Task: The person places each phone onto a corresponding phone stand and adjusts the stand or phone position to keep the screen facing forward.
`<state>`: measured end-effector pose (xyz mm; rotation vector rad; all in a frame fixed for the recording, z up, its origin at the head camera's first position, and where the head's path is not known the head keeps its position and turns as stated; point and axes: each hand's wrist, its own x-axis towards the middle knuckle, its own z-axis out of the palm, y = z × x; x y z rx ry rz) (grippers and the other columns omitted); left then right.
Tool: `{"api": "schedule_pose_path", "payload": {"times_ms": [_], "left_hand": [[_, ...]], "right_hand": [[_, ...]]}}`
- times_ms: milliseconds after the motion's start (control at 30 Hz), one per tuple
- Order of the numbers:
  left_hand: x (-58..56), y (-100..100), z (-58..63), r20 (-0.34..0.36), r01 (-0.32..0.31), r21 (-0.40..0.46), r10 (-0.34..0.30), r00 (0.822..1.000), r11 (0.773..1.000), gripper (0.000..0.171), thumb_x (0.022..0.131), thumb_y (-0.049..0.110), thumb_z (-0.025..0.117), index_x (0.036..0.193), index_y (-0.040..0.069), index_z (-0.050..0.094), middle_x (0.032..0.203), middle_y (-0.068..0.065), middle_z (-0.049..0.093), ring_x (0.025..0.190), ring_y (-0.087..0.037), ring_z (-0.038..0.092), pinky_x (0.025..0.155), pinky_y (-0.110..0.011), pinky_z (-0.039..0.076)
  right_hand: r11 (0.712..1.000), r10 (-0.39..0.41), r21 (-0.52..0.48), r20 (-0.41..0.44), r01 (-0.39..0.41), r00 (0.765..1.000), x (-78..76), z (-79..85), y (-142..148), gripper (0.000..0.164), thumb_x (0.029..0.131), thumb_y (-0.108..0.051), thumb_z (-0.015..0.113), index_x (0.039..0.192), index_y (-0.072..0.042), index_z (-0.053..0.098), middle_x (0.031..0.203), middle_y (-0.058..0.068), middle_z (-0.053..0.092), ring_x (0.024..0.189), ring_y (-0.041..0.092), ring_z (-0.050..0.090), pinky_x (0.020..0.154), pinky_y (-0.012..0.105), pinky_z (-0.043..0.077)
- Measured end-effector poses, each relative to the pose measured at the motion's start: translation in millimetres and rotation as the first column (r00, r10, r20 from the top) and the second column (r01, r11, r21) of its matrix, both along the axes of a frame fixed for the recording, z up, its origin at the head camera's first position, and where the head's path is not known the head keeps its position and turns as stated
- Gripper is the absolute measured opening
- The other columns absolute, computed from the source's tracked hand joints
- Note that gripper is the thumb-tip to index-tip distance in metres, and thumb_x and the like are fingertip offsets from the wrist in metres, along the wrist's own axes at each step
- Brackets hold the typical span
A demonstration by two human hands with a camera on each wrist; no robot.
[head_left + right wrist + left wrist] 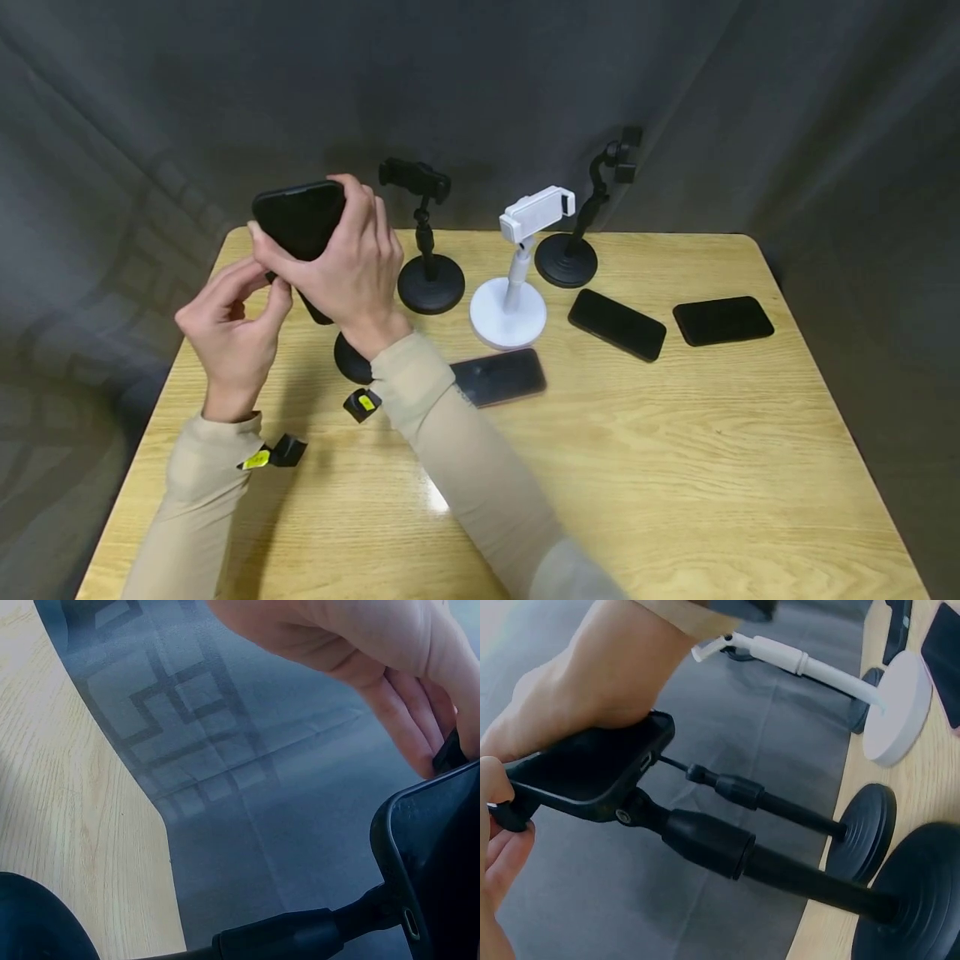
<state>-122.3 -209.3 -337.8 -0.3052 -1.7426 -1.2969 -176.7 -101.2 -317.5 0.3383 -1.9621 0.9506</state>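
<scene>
On the left of the head view, my right hand (352, 258) grips a black smartphone (300, 218) by its edges, thumb on one side and fingers on the other. The phone sits at the head of a black phone stand (709, 844), whose round base (352, 360) is partly hidden behind my right wrist. My left hand (236, 329) pinches the black clamp end (514, 816) of that stand's holder at the phone's edge. How far the clamp closes round the phone is hidden by the phone and fingers.
Behind stand another black phone stand (431, 283), a white phone stand (510, 312) and a black gooseneck stand (566, 260). Phones lie flat on the wooden table (675, 467): one (502, 377) by my right sleeve, one (617, 325) in the middle, one (723, 321) at right.
</scene>
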Motion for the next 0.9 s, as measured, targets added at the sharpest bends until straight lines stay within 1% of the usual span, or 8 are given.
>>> {"api": "schedule_pose_path", "payload": {"times_ms": [133, 200, 300, 433, 533, 733, 833, 900], "left_hand": [[5.0, 5.9, 7.3, 0.014, 0.062, 0.073, -0.063, 0.998, 0.995, 0.019, 0.073, -0.010, 0.067, 0.092, -0.011, 0.071, 0.092, -0.020, 0.071, 0.082, -0.023, 0.066, 0.084, -0.029, 0.054], [6.4, 7.1, 8.9, 0.021, 0.093, 0.116, -0.096, 0.995, 0.989, 0.019, 0.074, -0.011, 0.066, 0.092, -0.013, 0.070, 0.094, -0.019, 0.071, 0.082, -0.024, 0.066, 0.083, -0.028, 0.054], [7.9, 6.9, 9.5, 0.048, 0.111, 0.151, -0.120, 0.992, 0.982, 0.019, 0.075, -0.011, 0.066, 0.093, -0.014, 0.069, 0.095, -0.015, 0.072, 0.082, -0.020, 0.066, 0.081, -0.023, 0.054], [9.6, 5.7, 9.1, 0.097, 0.089, 0.147, -0.103, 0.990, 0.985, 0.020, 0.077, -0.008, 0.068, 0.096, -0.014, 0.069, 0.094, -0.010, 0.072, 0.074, -0.012, 0.063, 0.072, -0.015, 0.052], [10.1, 5.3, 9.3, 0.122, 0.075, 0.130, -0.090, 0.988, 0.989, 0.021, 0.078, -0.006, 0.069, 0.098, -0.013, 0.069, 0.094, -0.010, 0.072, 0.071, -0.010, 0.060, 0.068, -0.015, 0.050], [9.9, 6.0, 8.1, 0.134, 0.072, 0.143, -0.091, 0.987, 0.987, 0.023, 0.078, -0.005, 0.069, 0.100, -0.012, 0.069, 0.098, -0.010, 0.072, 0.073, -0.009, 0.062, 0.070, -0.015, 0.051], [10.4, 7.4, 7.0, 0.126, 0.056, 0.139, -0.074, 0.989, 0.989, 0.021, 0.078, -0.005, 0.068, 0.099, -0.012, 0.069, 0.097, -0.009, 0.072, 0.075, -0.010, 0.063, 0.072, -0.015, 0.052], [10.6, 8.5, 6.5, 0.122, 0.034, 0.117, -0.048, 0.991, 0.993, 0.021, 0.078, -0.005, 0.069, 0.098, -0.012, 0.070, 0.096, -0.008, 0.072, 0.077, -0.011, 0.064, 0.074, -0.015, 0.052]], "right_hand": [[1.000, 0.003, -0.012, -0.008, -0.003, 1.000, -0.9, 0.0, -0.7, 0.083, 0.065, -0.063, 0.063, 0.119, -0.004, 0.045, 0.100, 0.005, 0.061, 0.086, 0.014, 0.058, 0.066, 0.020, 0.052], [1.000, 0.005, -0.017, -0.013, -0.005, 1.000, -1.3, 0.1, -0.9, 0.082, 0.064, -0.063, 0.064, 0.119, -0.003, 0.046, 0.100, 0.006, 0.062, 0.086, 0.014, 0.058, 0.065, 0.021, 0.053], [1.000, 0.007, -0.009, -0.014, -0.007, 1.000, -1.7, 0.0, -0.9, 0.082, 0.065, -0.063, 0.063, 0.118, -0.004, 0.045, 0.100, 0.006, 0.062, 0.086, 0.014, 0.059, 0.066, 0.021, 0.053], [1.000, 0.018, 0.006, -0.009, -0.018, 1.000, -1.7, 0.2, -0.6, 0.082, 0.066, -0.063, 0.063, 0.119, -0.003, 0.045, 0.100, 0.006, 0.062, 0.087, 0.015, 0.059, 0.067, 0.021, 0.053], [1.000, 0.019, 0.005, -0.004, -0.019, 1.000, -1.6, 0.8, -0.1, 0.082, 0.067, -0.063, 0.063, 0.120, -0.003, 0.044, 0.099, 0.006, 0.062, 0.086, 0.014, 0.059, 0.067, 0.020, 0.053], [1.000, 0.018, -0.017, 0.027, -0.018, 0.999, 0.3, 0.4, -0.7, 0.083, 0.067, -0.063, 0.064, 0.122, -0.004, 0.044, 0.099, 0.004, 0.062, 0.082, 0.013, 0.062, 0.065, 0.019, 0.053], [1.000, 0.024, -0.017, 0.043, -0.023, 0.999, 1.7, 0.5, -1.6, 0.084, 0.067, -0.063, 0.064, 0.123, -0.004, 0.043, 0.099, 0.004, 0.063, 0.079, 0.013, 0.063, 0.064, 0.019, 0.053], [0.999, 0.029, -0.016, 0.045, -0.029, 0.999, 2.4, 0.8, -1.5, 0.084, 0.067, -0.063, 0.064, 0.123, -0.004, 0.042, 0.099, 0.004, 0.063, 0.078, 0.013, 0.063, 0.064, 0.019, 0.053]]}}
